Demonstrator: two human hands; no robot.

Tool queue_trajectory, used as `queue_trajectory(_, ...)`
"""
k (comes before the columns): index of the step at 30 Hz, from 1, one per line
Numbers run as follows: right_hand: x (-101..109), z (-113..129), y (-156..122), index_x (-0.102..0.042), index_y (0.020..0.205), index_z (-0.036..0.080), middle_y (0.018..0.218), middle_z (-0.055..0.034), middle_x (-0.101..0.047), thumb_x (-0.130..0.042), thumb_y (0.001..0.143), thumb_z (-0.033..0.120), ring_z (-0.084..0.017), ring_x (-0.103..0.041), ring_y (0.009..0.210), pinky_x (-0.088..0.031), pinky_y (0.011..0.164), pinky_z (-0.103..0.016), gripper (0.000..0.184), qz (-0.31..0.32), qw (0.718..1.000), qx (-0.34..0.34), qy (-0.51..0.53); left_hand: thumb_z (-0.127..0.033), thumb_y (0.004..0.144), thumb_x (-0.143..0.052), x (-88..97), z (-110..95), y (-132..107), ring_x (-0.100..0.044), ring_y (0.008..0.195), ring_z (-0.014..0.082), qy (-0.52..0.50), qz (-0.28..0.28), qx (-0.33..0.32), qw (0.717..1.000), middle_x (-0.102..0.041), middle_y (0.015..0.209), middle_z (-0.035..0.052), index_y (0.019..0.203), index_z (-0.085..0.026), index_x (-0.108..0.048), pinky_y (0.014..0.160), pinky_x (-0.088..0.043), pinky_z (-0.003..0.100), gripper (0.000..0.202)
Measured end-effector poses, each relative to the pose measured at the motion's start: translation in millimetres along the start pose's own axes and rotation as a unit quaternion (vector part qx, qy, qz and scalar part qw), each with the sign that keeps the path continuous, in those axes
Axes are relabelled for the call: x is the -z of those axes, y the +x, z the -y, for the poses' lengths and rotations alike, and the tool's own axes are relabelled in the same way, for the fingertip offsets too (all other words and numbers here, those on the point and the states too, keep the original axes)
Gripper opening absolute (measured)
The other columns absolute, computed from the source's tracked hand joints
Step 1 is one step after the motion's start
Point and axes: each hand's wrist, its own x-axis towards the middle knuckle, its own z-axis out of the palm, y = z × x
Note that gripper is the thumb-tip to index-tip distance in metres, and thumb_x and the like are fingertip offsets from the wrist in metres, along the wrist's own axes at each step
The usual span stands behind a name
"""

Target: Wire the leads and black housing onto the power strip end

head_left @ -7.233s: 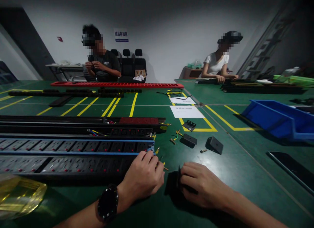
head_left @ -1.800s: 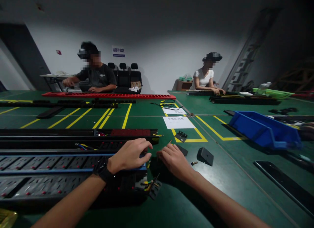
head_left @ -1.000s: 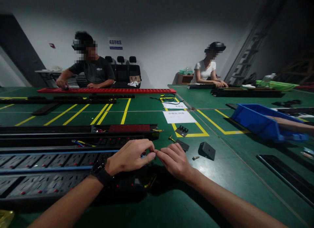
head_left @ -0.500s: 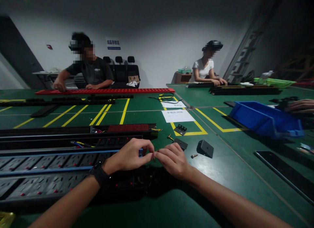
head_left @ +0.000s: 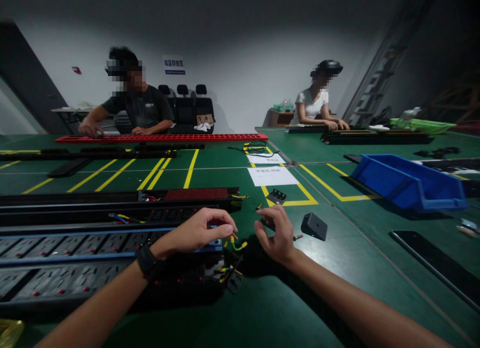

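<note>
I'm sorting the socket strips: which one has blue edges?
The second-nearest strip, partly behind the left hand; its long edges are blue, the others' black.

Socket strips (head_left: 88,244) are lying side by side on the left of the tabletop (head_left: 360,243); the left grip (head_left: 204,229) is hovering over their right ends. A wire lead (head_left: 239,246) is sitting between it and the right grip (head_left: 279,234). Just right of the latter, a bolt (head_left: 299,237) is lying beside a block (head_left: 314,226). Beyond, a bracket (head_left: 276,196) is resting before two paper sheets (head_left: 273,176). Farther right, a bin (head_left: 408,183) is standing behind a flat panel (head_left: 438,263). A grid rail (head_left: 161,138) is lying along the far left edge, before a person (head_left: 144,110).
</note>
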Motion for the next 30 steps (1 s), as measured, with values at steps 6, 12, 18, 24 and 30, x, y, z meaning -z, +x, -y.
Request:
queue_trajectory(6,-2,-5,2,-0.063,0.094,0.023,0.070,0.0012,-0.057,-0.055,0.100,0.028,-0.016,-0.052,0.058,-0.042,0.058,-0.029,0.011,0.073,0.992,-0.095,0.026,-0.064,0.094,-0.069,0.4,5,1,-0.041,0.055,0.0075,-0.107,-0.032,0.060,0.992,-0.059,0.070,-0.0045,0.094,-0.017,-0.065,0.053,-0.029,0.021,0.048)
queue_trajectory(12,-3,2,-1,-0.056,0.067,0.023,0.056,0.0031,-0.049,-0.054,0.101,0.042,-0.015,-0.045,0.053,-0.033,0.055,-0.029,0.039,0.159,0.953,-0.244,0.080,-0.053,0.090,-0.078,2.4,8,2,-0.069,0.081,0.0177,-0.110,-0.075,0.042,0.990,-0.076,0.091,0.0048,0.098,-0.019,-0.066,0.071,-0.050,0.030,0.037)
queue_trajectory(18,-8,-2,4,-0.062,0.062,0.022,0.054,0.0023,-0.047,-0.053,0.098,0.061,-0.016,-0.044,0.054,-0.032,0.054,-0.028,0.054,0.182,0.906,-0.343,0.170,-0.045,0.088,-0.080,2.6,10,2,-0.073,0.092,0.0210,-0.067,-0.057,0.015,0.996,-0.079,0.097,0.0058,0.099,-0.018,-0.070,0.085,-0.056,0.037,0.030)
queue_trajectory(24,-10,-6,7,-0.063,0.065,0.022,0.049,0.0054,-0.039,-0.053,0.094,0.071,-0.014,-0.035,0.047,-0.028,0.048,-0.028,0.058,0.185,0.868,-0.405,0.219,-0.040,0.091,-0.075,1.5,9,2,-0.072,0.088,0.0198,-0.045,-0.046,0.013,0.998,-0.079,0.095,0.0055,0.098,-0.018,-0.073,0.086,-0.056,0.038,0.023)
queue_trajectory(30,-11,-5,7,-0.064,0.064,0.022,0.050,0.0050,-0.041,-0.056,0.092,0.069,-0.014,-0.037,0.047,-0.028,0.048,-0.028,0.055,0.181,0.863,-0.415,0.224,-0.037,0.091,-0.075,1.4,10,2,-0.071,0.089,0.0197,-0.023,-0.042,0.008,0.999,-0.077,0.097,0.0054,0.100,-0.019,-0.069,0.085,-0.056,0.037,0.021)
